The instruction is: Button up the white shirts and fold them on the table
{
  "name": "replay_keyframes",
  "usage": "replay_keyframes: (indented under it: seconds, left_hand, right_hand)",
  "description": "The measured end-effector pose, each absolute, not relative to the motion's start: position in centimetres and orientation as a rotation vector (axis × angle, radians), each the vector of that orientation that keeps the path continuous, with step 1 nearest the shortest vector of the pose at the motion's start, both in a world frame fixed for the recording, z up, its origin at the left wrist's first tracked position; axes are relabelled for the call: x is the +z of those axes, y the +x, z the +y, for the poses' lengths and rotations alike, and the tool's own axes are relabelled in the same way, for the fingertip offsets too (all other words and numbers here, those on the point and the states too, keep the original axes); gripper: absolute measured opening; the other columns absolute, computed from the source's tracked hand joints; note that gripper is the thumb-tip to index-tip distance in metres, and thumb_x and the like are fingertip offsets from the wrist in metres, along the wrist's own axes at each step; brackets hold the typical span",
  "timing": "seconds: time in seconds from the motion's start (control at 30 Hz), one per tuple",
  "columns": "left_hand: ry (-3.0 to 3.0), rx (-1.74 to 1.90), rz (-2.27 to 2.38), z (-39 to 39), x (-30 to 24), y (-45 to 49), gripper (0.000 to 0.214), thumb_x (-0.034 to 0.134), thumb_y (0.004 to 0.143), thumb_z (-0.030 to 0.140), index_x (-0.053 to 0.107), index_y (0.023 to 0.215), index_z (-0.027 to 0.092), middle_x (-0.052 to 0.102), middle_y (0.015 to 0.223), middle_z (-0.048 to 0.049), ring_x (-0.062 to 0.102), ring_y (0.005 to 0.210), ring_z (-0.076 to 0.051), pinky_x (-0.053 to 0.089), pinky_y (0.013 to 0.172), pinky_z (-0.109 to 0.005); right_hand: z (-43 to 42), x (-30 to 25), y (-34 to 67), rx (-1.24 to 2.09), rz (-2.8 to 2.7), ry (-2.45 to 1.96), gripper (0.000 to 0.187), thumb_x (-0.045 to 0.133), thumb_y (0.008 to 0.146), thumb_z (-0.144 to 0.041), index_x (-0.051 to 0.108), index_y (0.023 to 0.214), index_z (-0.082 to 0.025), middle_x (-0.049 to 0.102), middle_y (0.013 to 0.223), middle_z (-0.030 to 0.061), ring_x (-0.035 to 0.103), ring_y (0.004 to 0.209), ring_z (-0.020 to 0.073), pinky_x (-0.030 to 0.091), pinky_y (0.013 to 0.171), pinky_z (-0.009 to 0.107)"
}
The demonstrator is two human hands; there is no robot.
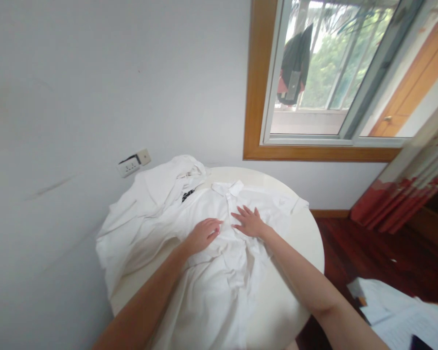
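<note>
A white collared shirt (219,284) lies spread over a round cream table (299,253), its collar toward the wall and its lower part bunched in folds near me. My right hand (248,222) rests on the chest of the shirt, right of the button strip, with fingers spread. Just left of the strip, my left hand (204,234) lies on the cloth, palm down, its fingers stretched out and slightly bent. Neither hand has cloth visibly gripped. More white cloth (142,214) is heaped on the table's left side, with a small black patterned patch (187,195) showing beside it.
A wall socket (129,166) sits just behind the heaped cloth. The wooden window frame (313,153) is beyond the table. To the right hang red and cream curtains (382,204) over a dark wood floor (335,243). Papers (404,311) lie at lower right.
</note>
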State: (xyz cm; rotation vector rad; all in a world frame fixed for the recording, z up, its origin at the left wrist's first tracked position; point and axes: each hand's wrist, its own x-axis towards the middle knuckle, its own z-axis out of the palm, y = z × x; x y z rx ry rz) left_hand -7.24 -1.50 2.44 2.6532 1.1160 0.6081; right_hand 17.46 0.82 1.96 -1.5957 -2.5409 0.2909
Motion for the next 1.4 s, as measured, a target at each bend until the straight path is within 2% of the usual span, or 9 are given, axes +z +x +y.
replay_keyframes:
  seconds: [0.17,0.37,0.5,0.67,0.73,0.83,0.97,1.17,1.4]
  left_hand:
    - [2.537,0.554,1.36,0.4,3.9,-4.7,0.025,0.046,0.089,0.031,0.066,0.101,0.023,0.069,0.106,-0.006,0.057,0.108,-0.02,0.039,0.1,-0.036]
    - [2.661,0.59,1.482,4.7,2.3,-0.3,0.041,0.035,0.093,0.025,0.051,0.13,0.017,0.052,0.137,-0.0104,0.041,0.131,-0.021,0.029,0.109,-0.038]
    - [2.609,0.546,1.62,6.1,-0.1,-0.4,0.043,0.031,0.095,0.033,0.049,0.133,0.025,0.043,0.145,-0.0058,0.035,0.136,-0.023,0.025,0.111,-0.045]
    - [2.602,0.477,1.65,6.3,-0.8,-0.8,0.045,0.03,0.094,0.038,0.044,0.136,0.031,0.037,0.149,-0.0031,0.029,0.139,-0.023,0.02,0.112,-0.049]
    - [2.59,0.434,1.659,6.2,-0.7,-0.7,0.047,0.032,0.093,0.045,0.042,0.138,0.033,0.034,0.15,-0.0036,0.027,0.14,-0.024,0.016,0.112,-0.051]
    - [2.581,0.359,1.673,6.1,-0.4,-0.5,0.056,0.032,0.09,0.058,0.037,0.141,0.035,0.029,0.153,-0.0041,0.023,0.141,-0.026,0.012,0.111,-0.057]
    - [2.565,0.27,1.727,5.8,-0.2,-0.4,0.062,0.024,0.088,0.065,0.032,0.142,0.037,0.023,0.155,-0.0003,0.019,0.142,-0.025,0.01,0.112,-0.058]
    - [2.578,0.249,1.741,5.5,-0.1,-0.4,0.063,0.021,0.088,0.065,0.03,0.143,0.036,0.023,0.155,0.001,0.018,0.142,-0.024,0.009,0.112,-0.059]
    - [2.564,0.292,1.72,5.5,-0.3,-0.5,0.063,0.023,0.088,0.065,0.032,0.143,0.035,0.024,0.154,0.0009,0.018,0.142,-0.023,0.009,0.112,-0.058]
  right_hand:
    - [0.4,2.3,17.1,0.388,-2.567,-1.626,0.069,0.036,0.084,-0.071,0.03,0.144,-0.039,0.014,0.156,0.0066,0.006,0.143,0.0327,0.001,0.105,0.067]
    - [0.3,2.6,17.3,0.446,-2.544,-1.629,0.076,0.043,0.078,-0.075,0.03,0.144,-0.04,0.009,0.157,0.0103,0.003,0.143,0.0344,-0.001,0.105,0.067]
    - [0.3,2.5,17.4,0.445,-2.534,-1.612,0.078,0.045,0.076,-0.076,0.031,0.143,-0.04,0.012,0.157,0.0104,0.004,0.143,0.0351,0.001,0.105,0.066]
    - [2.3,3.7,17.8,0.397,-2.44,-1.662,0.054,0.045,0.086,-0.061,0.05,0.133,-0.034,0.045,0.143,0.0085,0.038,0.132,0.0291,0.025,0.106,0.053]
    - [3.6,4.0,17.6,0.274,-2.343,-1.73,0.042,0.038,0.093,-0.046,0.054,0.129,-0.032,0.053,0.136,0.0069,0.043,0.128,0.0256,0.027,0.106,0.05]
    - [5.1,3.4,17.1,0.096,-2.284,-1.824,0.043,0.033,0.095,-0.039,0.046,0.136,-0.031,0.039,0.147,0.0055,0.025,0.138,0.0269,0.016,0.108,0.057]
    - [6.7,1.4,17.7,0.12,-2.248,-2.051,0.061,0.02,0.093,-0.059,0.026,0.147,-0.031,0.016,0.156,0.0035,0.008,0.143,0.0296,0.006,0.108,0.062]
    - [9.4,0.2,23.4,0.128,-2.057,-2.289,0.073,0.011,0.088,-0.068,0.019,0.149,-0.029,0.012,0.157,0.0047,0.006,0.143,0.0306,0.005,0.108,0.062]
    - [11.3,-0.1,27.5,0.145,-2.076,-2.269,0.06,0.017,0.094,-0.057,0.025,0.147,-0.032,0.015,0.157,0.0007,0.013,0.142,0.029,0.015,0.108,0.06]
